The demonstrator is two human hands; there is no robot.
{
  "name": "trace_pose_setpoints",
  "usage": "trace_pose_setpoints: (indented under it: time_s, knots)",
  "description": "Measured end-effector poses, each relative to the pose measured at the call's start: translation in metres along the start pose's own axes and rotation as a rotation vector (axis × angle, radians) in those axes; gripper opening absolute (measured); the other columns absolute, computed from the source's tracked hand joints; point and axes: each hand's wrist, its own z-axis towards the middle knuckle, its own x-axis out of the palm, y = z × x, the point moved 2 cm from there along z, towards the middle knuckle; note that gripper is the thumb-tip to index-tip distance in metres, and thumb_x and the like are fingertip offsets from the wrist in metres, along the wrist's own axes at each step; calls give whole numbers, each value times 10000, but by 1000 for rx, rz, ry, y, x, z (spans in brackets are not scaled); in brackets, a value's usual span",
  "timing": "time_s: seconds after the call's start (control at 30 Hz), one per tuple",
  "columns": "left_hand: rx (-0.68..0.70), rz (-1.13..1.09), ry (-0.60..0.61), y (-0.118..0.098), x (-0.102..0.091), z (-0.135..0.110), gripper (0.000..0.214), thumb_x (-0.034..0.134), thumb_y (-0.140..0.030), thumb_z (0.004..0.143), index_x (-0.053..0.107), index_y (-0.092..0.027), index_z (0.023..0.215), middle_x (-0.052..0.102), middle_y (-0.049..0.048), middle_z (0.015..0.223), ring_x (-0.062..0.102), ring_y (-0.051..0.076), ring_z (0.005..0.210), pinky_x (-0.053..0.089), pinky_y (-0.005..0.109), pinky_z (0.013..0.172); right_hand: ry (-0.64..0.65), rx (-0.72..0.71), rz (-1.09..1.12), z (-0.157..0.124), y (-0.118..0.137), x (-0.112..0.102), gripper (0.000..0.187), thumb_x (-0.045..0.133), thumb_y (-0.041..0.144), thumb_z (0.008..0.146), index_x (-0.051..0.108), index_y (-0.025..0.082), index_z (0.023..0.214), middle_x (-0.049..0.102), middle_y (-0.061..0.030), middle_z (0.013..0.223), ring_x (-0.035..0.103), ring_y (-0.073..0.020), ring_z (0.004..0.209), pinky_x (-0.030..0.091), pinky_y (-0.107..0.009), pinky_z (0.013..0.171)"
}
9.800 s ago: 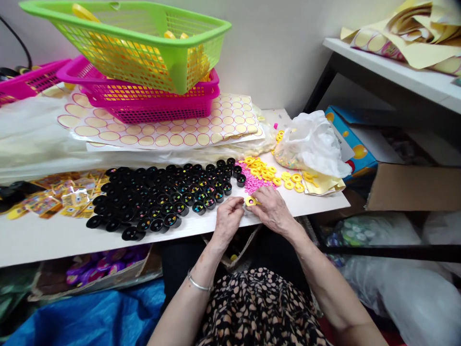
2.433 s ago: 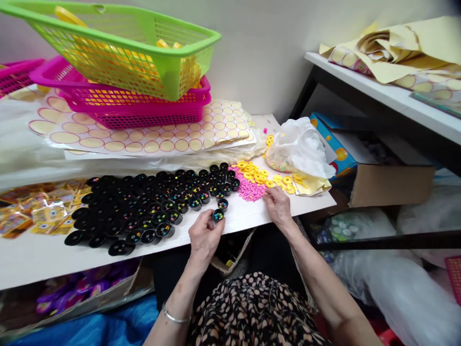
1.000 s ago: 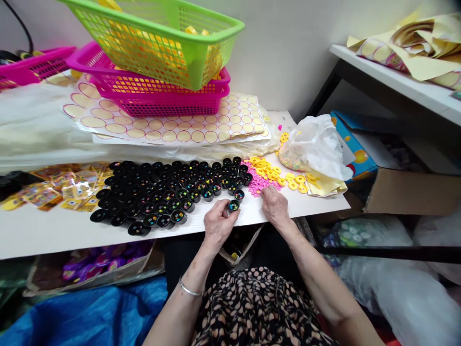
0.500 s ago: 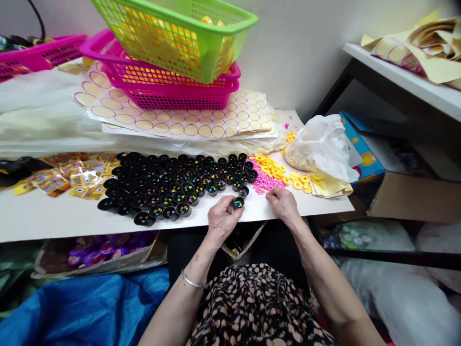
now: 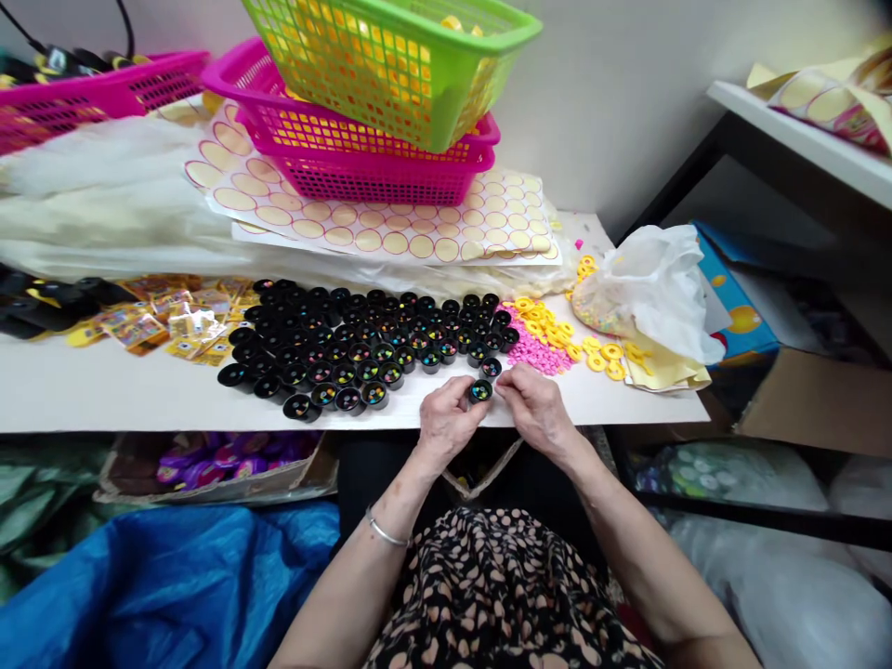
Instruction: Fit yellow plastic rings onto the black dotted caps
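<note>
My left hand [image 5: 450, 420] is closed around a small round black cup [image 5: 480, 391] with bright coloured bits inside, near the table's front edge. Just to its right, my right hand [image 5: 533, 404] has its fingertips pinched together close to the cup's rim; whatever they hold is too small or hidden to name. Another black cup [image 5: 491, 368] stands right behind the held one. Many similar black cups [image 5: 348, 348] fill the table to the left, several with coloured bits in them. A heap of small pink pieces [image 5: 540, 355] lies behind my right hand, bordered by yellow rings [image 5: 544, 323].
Stacked green [image 5: 446, 88] and magenta baskets [image 5: 376, 181] of yellow pieces stand on sheets of round stickers [image 5: 362, 240] at the back. A white plastic bag [image 5: 648, 279] sits at the right, printed yellow packets [image 5: 174, 321] at the left. An open cardboard box [image 5: 815, 400] is beyond the table's right end.
My right hand has moved left, from the edge of the pink pieces to the held cup. My left hand still holds the cup. The whole view has shifted slightly.
</note>
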Motion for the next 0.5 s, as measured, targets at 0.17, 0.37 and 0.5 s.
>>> trace_pose_setpoints:
  time_s: [0.17,0.37,0.5]
  knots:
    - [12,28,22,1,-1,0,242,625,-241,673,634,-195,911,492,-39,617,430,88,552,366,205,542,108,-58,-158,8,19,6,166,406,191,875,563,188,823,535,-31,785,514,-139,710,377,-233,646]
    - [39,32,23,1,-2,0,254,612,-204,669,628,-195,922,513,-31,648,442,91,570,373,207,559,178,-67,-340,11,25,6,180,401,181,881,566,179,808,545,-35,796,507,-142,711,343,-240,622]
    - [53,38,19,2,-1,0,248,597,-196,678,631,-196,924,533,-23,663,448,94,573,377,208,560,230,-77,-457,14,29,7,184,395,172,872,568,182,808,558,-43,813,498,-146,687,310,-259,590]
